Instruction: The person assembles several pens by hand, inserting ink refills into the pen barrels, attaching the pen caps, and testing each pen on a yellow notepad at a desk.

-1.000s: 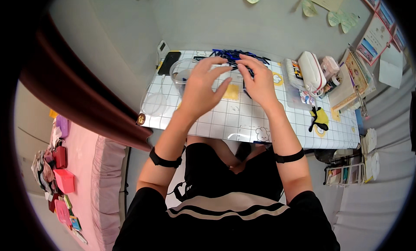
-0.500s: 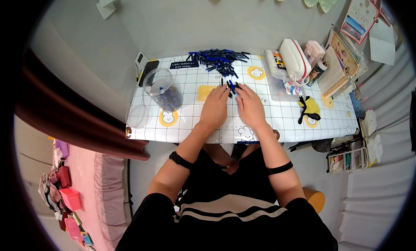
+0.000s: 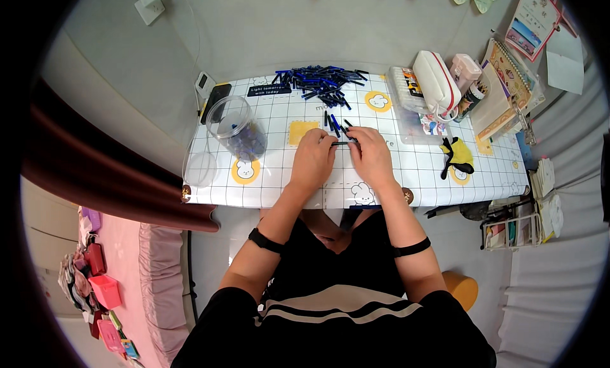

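Observation:
My left hand (image 3: 313,157) and my right hand (image 3: 370,155) rest side by side on the white gridded table mat (image 3: 406,171). Together they pinch one thin dark pen (image 3: 342,142) held level between their fingertips. A few loose dark and blue pens (image 3: 332,121) lie just beyond my fingers. A larger pile of blue and black pens (image 3: 321,81) sits at the far edge of the table. A clear plastic jar (image 3: 236,128) with some pens inside lies tilted to the left of my left hand.
The jar's clear lid (image 3: 199,169) lies at the left table edge. A white pencil case (image 3: 436,82), a clear box (image 3: 406,101), notebooks (image 3: 505,82) and a yellow-black toy (image 3: 457,157) crowd the right side. A phone (image 3: 216,100) lies far left.
Both hands have drawn back from the far pen pile toward the table's near middle. They now hold a single pen between them, and the view has tilted so the table looks farther away.

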The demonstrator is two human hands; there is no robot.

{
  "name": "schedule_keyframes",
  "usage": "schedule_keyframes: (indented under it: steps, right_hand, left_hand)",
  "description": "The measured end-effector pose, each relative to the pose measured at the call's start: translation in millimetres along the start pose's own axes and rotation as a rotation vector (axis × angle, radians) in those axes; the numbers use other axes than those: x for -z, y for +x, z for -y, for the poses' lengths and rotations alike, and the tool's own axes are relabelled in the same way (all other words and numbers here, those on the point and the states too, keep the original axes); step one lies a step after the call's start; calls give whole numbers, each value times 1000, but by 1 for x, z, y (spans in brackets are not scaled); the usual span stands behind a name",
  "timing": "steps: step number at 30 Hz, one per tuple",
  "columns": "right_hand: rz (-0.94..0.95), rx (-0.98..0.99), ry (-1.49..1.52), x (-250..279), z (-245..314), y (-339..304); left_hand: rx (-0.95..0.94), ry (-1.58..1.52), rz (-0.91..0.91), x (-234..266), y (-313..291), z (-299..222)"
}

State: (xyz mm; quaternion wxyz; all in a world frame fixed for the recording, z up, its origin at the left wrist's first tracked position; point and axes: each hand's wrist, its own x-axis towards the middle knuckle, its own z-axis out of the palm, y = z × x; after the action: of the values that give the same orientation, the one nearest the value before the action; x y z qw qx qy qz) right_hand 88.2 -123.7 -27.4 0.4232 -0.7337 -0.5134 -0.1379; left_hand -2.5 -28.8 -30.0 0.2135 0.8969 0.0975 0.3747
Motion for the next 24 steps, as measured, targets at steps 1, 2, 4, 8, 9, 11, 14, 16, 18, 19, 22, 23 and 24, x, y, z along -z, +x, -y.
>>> schedule_keyframes:
  steps: [1, 2, 4, 8, 9, 11, 14, 16, 18, 19, 22, 23, 24]
  right_hand:
    - [-10, 17, -14, 0, 0, 0]
    - [-23, 27, -28, 0, -1, 0]
    - [-33, 43, -39, 1, -1, 1]
    - [-26, -15, -30, 5, 0, 1]
    - [-24, -19, -28, 5, 0, 1]
    - [-26, -32, -21, 6, 0, 0]
    - [-43, -80, 0, 6, 0, 0]
    - [-55, -116, 17, 6, 0, 0]
    - [-88, -66, -77, 6, 0, 0]
    - [-99, -50, -109, 6, 0, 0]
    - [-117, -31, -195, 5, -1, 0]
    - [-85, -39, -196, 6, 0, 1]
    - [-70, -41, -198, 7, 0, 1]
  left_hand:
    - [-7, 5, -10, 0, 0, -1]
    - [-10, 9, -15, -1, 0, 0]
    - [-23, 19, -32, -1, 1, 0]
    - [-21, 38, -39, -2, 2, -2]
    - [-17, 43, -38, -2, 1, -2]
    - [-18, 59, -52, -3, 0, -2]
    - [-9, 83, -60, -3, 0, -4]
    - [1, 100, -49, -3, 0, -4]
    - [7, 110, -37, -3, 0, -6]
    - [12, 117, -32, -3, -1, -7]
    - [13, 122, -42, -3, -1, -8]
    - [11, 121, -49, -3, -2, -7]
    - [8, 120, -58, -3, -2, -7]
